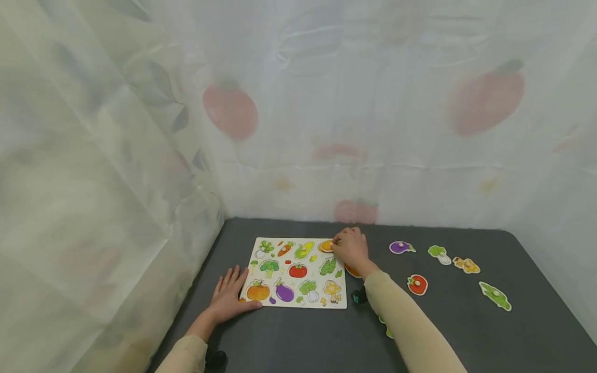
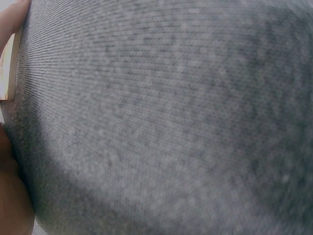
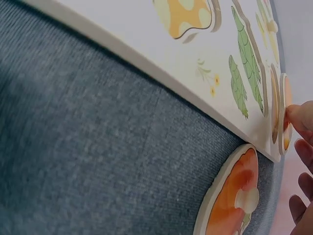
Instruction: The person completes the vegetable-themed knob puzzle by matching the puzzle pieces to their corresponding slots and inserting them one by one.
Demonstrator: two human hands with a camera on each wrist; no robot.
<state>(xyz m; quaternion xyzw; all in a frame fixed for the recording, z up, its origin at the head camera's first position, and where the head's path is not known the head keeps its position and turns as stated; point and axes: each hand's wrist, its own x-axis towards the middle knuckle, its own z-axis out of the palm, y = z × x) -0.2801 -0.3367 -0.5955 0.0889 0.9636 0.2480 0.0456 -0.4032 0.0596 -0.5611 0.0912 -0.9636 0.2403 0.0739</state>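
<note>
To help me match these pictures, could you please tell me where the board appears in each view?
Head: the board lies low, near the centre, with the left hand at its lower left corner.
Left wrist: only a sliver shows, at the upper left edge.
Right wrist: it spans the top, its edge slanting down to the right.
Shared landmark: the grey table under it.

The desk (image 1: pixel 289 336) is dark grey, with a round far right corner. Pale cloth (image 1: pixel 396 176) hangs behind its far edge, with big red fruits (image 1: pixel 230 111) on it. Beside the left edge, the cloth has grey leaves (image 1: pixel 160 80).
</note>
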